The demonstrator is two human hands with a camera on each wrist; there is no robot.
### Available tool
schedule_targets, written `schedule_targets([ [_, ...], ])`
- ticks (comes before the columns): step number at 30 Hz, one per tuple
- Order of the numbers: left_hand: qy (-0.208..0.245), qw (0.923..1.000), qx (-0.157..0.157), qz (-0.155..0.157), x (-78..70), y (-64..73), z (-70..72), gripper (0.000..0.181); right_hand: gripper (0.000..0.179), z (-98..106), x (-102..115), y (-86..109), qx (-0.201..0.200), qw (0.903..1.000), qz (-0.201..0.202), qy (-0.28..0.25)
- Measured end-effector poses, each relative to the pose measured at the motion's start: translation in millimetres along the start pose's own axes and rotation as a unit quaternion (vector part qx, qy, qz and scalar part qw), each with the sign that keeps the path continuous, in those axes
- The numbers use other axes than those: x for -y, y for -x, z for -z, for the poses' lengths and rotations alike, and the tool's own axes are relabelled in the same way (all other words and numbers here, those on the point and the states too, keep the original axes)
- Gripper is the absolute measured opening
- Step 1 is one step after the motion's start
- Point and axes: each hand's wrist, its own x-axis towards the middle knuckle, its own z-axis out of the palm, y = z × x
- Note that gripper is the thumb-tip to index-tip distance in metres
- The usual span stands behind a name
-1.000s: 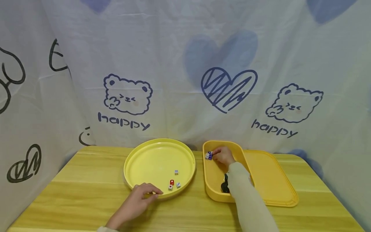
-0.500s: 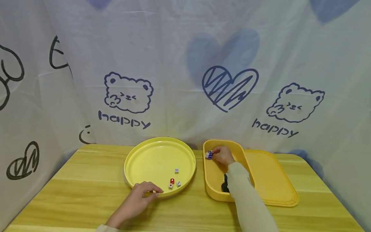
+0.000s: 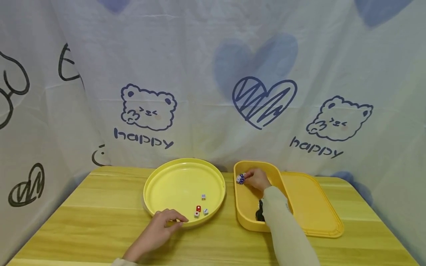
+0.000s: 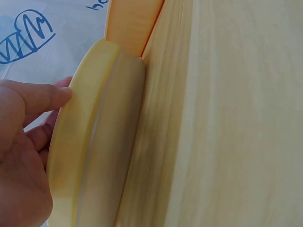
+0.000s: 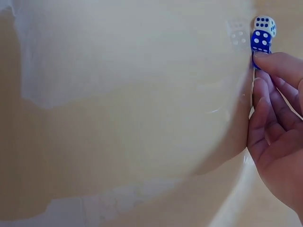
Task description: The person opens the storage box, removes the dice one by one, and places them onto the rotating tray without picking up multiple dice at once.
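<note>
My left hand (image 3: 161, 229) grips the near rim of a round yellow tray (image 3: 173, 186), with the thumb outside and the fingers over the edge. On the tray's near right part lie a red die (image 3: 198, 208) and several white dice (image 3: 203, 197). My right hand (image 3: 257, 178) reaches into a yellow-orange box (image 3: 253, 225) and pinches a blue die (image 5: 261, 40) with white spots near the left wall. Against that blue die rests a white die (image 5: 265, 23) with blue spots. Part of the little cluster is hidden behind the fingertips.
A black object (image 3: 260, 212) lies in the near end of the box, partly covered by the right sleeve (image 3: 283, 225). The flat yellow lid (image 3: 314, 203) is on the table right of the box. A printed cloth (image 3: 206, 74) hangs behind the table.
The right hand stays at the box's left wall, while the blue and white dice at its fingertips turn and shift slightly. The left hand keeps its place on the tray rim.
</note>
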Motion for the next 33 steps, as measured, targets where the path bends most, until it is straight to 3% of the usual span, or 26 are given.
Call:
schedule_targets([
  [2, 0.001, 1.0000, 0.000, 0.000, -0.1, 0.3, -0.4, 0.013, 0.007, 1, 3, 2.0, 0.002, 0.9999, -0.014, -0.005],
  [11, 0.008, 1.0000, -0.001, 0.005, -0.5, 1.5, -2.2, 0.013, 0.011, 10, 5, 7.8, 0.009, 0.9986, -0.010, -0.051],
  [21, 0.022, 0.9997, 0.003, 0.008, 0.9, 2.5, 0.7, 0.013, 0.015, 25, 25, 4.7, 0.030, 0.9991, 0.019, -0.021],
  [33, 0.018, 0.9998, 0.004, 0.010, -0.8, -0.1, 1.1, 0.012, 0.018, 37, 49, 14.0, 0.038, 0.9985, 0.040, -0.006],
])
